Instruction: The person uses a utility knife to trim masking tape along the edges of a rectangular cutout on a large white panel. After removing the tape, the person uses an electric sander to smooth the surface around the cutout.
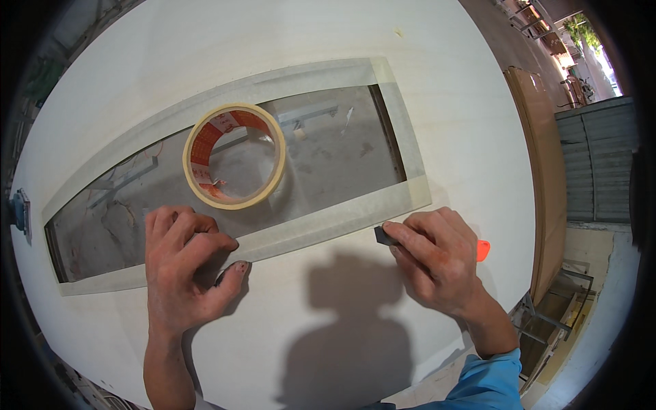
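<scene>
My right hand [437,260] is closed round a utility knife, with its dark, slanted blade [384,236] showing past the fingertips and its orange handle end [483,250] behind the palm. The blade tip lies beside the lower tape border, near its right end. My left hand [186,266] rests over the lower left of the window, fingers curled, thumb apart from the forefinger, nothing between them. Pale masking tape [328,222] frames a long glass pane [328,157] set in a white panel [451,123]. On the pane lies a roll of masking tape [281,160], its core reddish inside.
A blue tool [20,212], partly in view, sits at the panel's far left edge. Brown board [540,171] stands along the right side, with a grey corrugated sheet [594,160] beyond it. Metal frames [560,321] are at lower right. My head's shadow falls on the panel.
</scene>
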Demonstrator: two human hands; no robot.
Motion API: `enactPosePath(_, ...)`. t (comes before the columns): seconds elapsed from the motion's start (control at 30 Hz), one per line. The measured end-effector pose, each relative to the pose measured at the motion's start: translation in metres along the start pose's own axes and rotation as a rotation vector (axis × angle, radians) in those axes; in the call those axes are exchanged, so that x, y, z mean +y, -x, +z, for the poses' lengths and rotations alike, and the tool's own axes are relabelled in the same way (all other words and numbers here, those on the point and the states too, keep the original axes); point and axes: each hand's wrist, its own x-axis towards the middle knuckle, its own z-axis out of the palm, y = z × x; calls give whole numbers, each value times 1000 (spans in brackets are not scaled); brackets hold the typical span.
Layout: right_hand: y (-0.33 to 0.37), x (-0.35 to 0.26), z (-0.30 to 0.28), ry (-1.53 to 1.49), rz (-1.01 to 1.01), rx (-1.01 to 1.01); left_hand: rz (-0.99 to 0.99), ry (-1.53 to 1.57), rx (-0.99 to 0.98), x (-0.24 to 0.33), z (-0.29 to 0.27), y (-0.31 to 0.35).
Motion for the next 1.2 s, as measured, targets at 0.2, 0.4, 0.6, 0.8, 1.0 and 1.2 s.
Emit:
enactPosePath(0.2,-2,4,-2,25,-40,-14,4,-6,5,1,1,-1)
enactPosePath(0.4,-2,1,-11,57,7,-69,4,0,10,2,0,-3)
enactPosePath(0.6,-1,2,-12,47,-33,-123,-4,9,17,-1,0,2)
enactPosePath(0.8,-4,3,-13,261,-281,-97,-3,9,11,-5,-2,6)
enactPosePath(1.0,-12,-1,-23,197,-219,-197,2,18,26,-7,1,8)
enactPosePath(1.2,-20,-7,-20,239,-247,-289,2,21,16,-12,2,10)
